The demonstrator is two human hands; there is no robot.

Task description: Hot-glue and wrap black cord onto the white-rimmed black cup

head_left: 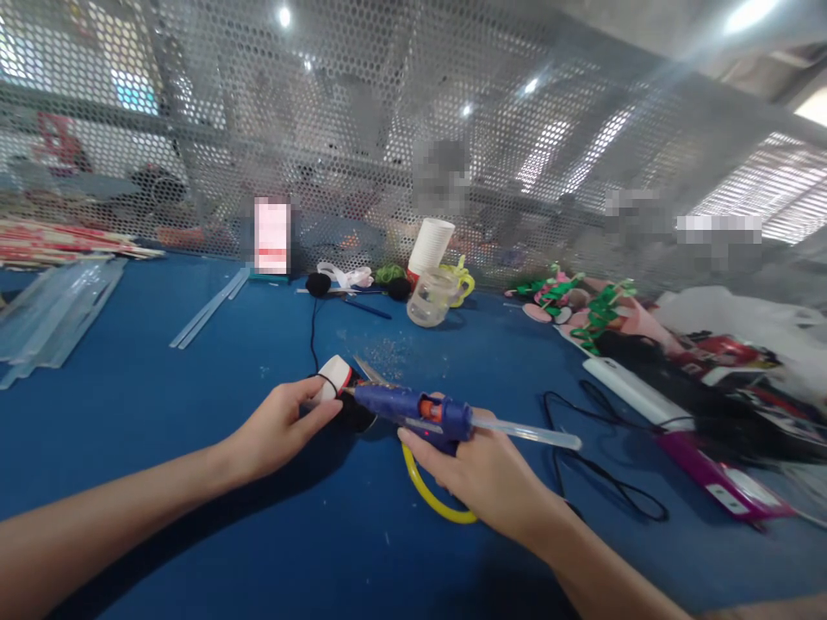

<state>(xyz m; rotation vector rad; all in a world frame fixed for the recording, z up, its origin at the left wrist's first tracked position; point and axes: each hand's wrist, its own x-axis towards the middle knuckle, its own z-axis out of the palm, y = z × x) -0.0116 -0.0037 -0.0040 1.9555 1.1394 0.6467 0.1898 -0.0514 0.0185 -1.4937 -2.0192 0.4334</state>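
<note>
My right hand [481, 472] is wrapped round the handle of a blue glue gun [413, 412] with an orange trigger part; a clear glue stick [526, 432] juts from its back. The gun's nozzle points left at a small white and red piece [335, 375] that my left hand [284, 424] pinches between thumb and fingers. Just under that piece sits a dark round object [357, 416]. A yellow ring [432, 499] lies on the blue table [194, 396] beneath my right hand.
Clear glue sticks [52, 314] lie at the left. A clear cup [432, 299], a white paper cup [432, 247], black pom-poms [319, 284] and green decorations [568, 301] stand along a perforated metal screen [388, 129]. A white power strip [637, 394], black cables [600, 482] and a purple box [724, 478] lie at the right.
</note>
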